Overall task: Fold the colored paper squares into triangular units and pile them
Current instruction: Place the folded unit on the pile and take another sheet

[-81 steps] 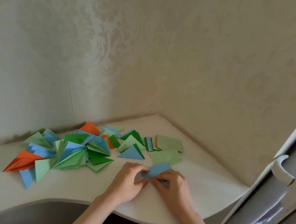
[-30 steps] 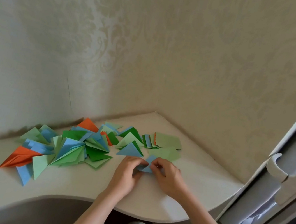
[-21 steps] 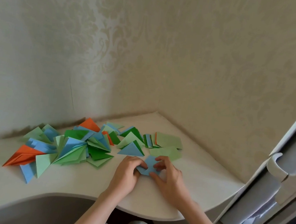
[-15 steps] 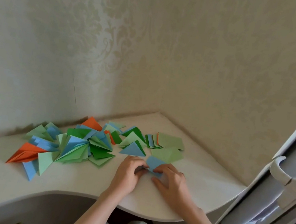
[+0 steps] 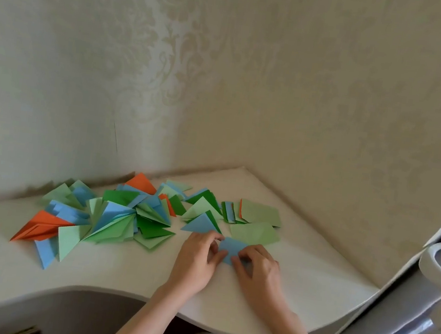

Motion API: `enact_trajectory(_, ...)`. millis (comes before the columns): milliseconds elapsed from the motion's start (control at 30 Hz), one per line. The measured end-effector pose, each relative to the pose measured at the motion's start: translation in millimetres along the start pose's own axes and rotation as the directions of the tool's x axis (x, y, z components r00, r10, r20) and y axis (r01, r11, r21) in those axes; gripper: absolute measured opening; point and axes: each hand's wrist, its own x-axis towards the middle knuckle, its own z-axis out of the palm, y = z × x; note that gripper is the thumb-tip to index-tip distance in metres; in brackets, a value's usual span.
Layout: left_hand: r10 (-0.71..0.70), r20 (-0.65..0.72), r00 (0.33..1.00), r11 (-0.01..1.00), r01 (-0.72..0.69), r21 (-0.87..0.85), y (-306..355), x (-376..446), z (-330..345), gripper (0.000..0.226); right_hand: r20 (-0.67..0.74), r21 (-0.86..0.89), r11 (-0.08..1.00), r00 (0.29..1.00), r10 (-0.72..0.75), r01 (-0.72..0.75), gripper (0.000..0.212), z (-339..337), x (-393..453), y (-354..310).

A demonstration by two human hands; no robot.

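A small blue paper piece (image 5: 231, 248) lies on the white desk (image 5: 121, 274) between my two hands. My left hand (image 5: 197, 259) pinches its left edge with curled fingers. My right hand (image 5: 257, 270) pinches its lower right part, fingers bent over it. To the left spreads a loose pile of folded triangular units (image 5: 111, 217) in green, blue and orange. A folded blue triangle (image 5: 199, 224) lies just beyond my left hand. Behind the blue piece lie a light green paper sheet (image 5: 255, 233) and a short stack of unfolded squares (image 5: 252, 213).
The desk sits in a corner with patterned walls (image 5: 224, 83) at back and right. Its curved front edge (image 5: 220, 329) runs under my forearms. A white cabinet door with a handle (image 5: 434, 262) stands at the right. My knees show below the desk.
The blue paper has been turned and folded smaller between my hands. Both hands stayed at the same spot on the desk. The camera view shifted slightly.
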Motion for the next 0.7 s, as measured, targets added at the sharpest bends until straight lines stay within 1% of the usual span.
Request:
enact_trajectory(67,0.020,-0.014,1.000,0.999,-0.019,0.046,1.0,0.4,1.8,0.028,0.014,-0.007,1.000,1.000,0.016,-0.016,0.016,1.6,0.7,0.5)
enact_trajectory(167,0.027,0.004,1.000,0.993,-0.027,0.114,2.6,2.1,4.4,0.035,0.024,-0.005,1.000,0.999,0.025,-0.025,0.019,2.6,1.1,1.3)
enact_trajectory(267,0.022,-0.002,1.000,0.990,-0.021,0.143,4.0,2.7,6.2,0.036,0.024,-0.010,0.999,0.999,0.033,-0.033,0.020,3.9,1.2,2.0)
enact_trajectory(433,-0.014,0.002,1.000,0.995,0.014,0.094,2.2,4.4,6.1,0.033,0.079,0.089,0.989,0.990,0.115,-0.122,0.033,0.1,7.7,1.0)
enact_trajectory(567,-0.029,0.023,0.999,0.999,0.029,0.032,-1.1,4.2,4.4,0.029,0.131,0.159,0.979,0.986,0.105,-0.125,0.038,-4.6,11.4,5.8)
enact_trajectory(700,-0.036,0.051,0.998,0.999,0.036,0.014,0.8,3.3,2.2,0.024,0.158,0.196,0.971,0.981,0.110,-0.140,0.039,-6.4,12.3,9.9)
